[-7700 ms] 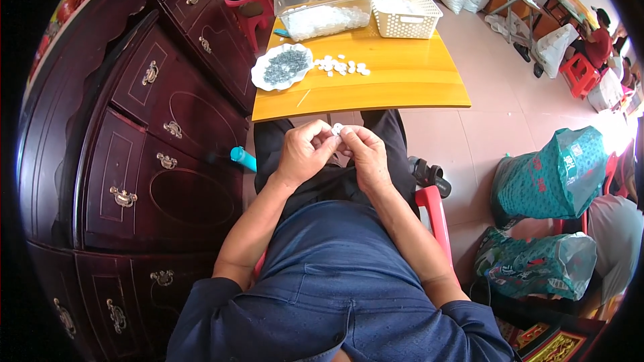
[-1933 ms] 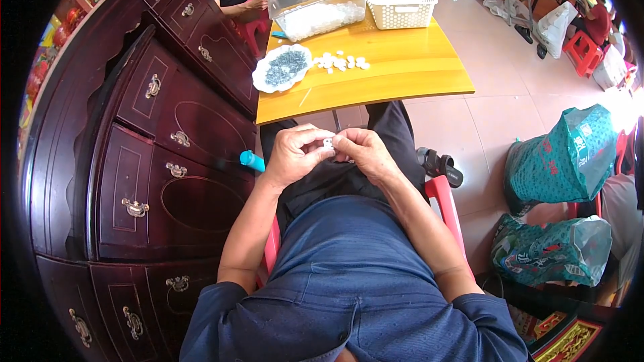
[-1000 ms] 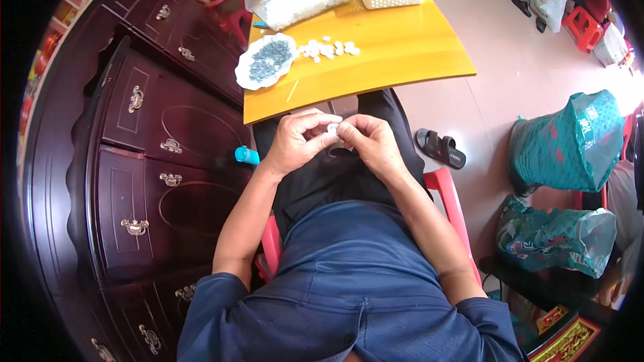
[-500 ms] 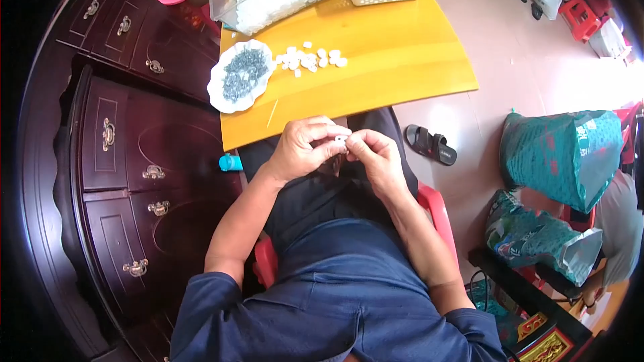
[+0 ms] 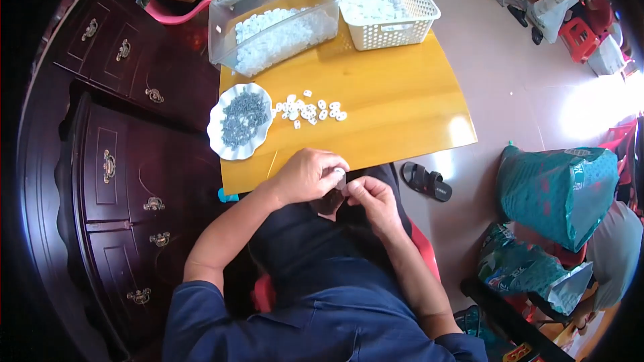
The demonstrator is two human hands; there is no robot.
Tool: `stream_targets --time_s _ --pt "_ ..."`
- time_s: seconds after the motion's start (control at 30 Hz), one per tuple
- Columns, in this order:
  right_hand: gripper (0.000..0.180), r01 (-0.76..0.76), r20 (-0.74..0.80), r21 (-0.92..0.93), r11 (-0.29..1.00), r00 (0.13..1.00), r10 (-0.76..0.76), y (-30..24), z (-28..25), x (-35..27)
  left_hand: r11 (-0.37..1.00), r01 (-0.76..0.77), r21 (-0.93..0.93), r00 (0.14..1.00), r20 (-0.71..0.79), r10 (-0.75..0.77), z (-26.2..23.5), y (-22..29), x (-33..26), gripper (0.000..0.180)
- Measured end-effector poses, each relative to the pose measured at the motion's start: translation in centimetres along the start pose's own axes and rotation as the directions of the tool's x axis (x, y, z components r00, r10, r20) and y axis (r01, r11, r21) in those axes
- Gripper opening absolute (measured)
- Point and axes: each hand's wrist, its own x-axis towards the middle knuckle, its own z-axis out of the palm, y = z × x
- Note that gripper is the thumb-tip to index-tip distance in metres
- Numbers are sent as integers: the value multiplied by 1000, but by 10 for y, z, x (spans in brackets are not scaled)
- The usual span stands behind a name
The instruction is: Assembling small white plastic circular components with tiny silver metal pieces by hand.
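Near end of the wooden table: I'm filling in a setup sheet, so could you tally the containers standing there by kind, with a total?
White scalloped dish: 1
Clear plastic bin: 1
Perforated basket: 1
Total: 3 containers. The loose white pieces are left out; they crowd too closely to count surely.

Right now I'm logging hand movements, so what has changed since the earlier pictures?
The left hand moved forward to the table edge, apparently pinching a white piece; the right hand now sits lower. The fluted plate and loose white pieces stayed put.
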Motion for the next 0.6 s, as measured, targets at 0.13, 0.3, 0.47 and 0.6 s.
stream_targets --time_s 0.13,0.3,0.47,0.6 --pt "20 -115 73 -87 990 990 122 12 -4 1 986 -23 166 990 -131 45 -40 -9 51 17" --pt "20 -136 85 -115 984 986 146 14 -6 -5 932 -87 -352 930 -365 -51 -100 31 135 22" --pt "19 -118 79 -97 988 989 126 11 -5 -4 996 52 72 918 -397 -19 -82 3 102 20" --pt "18 -108 76 -105 989 990 117 14 -4 -3 905 145 401 917 -398 29 -47 -33 37 19"
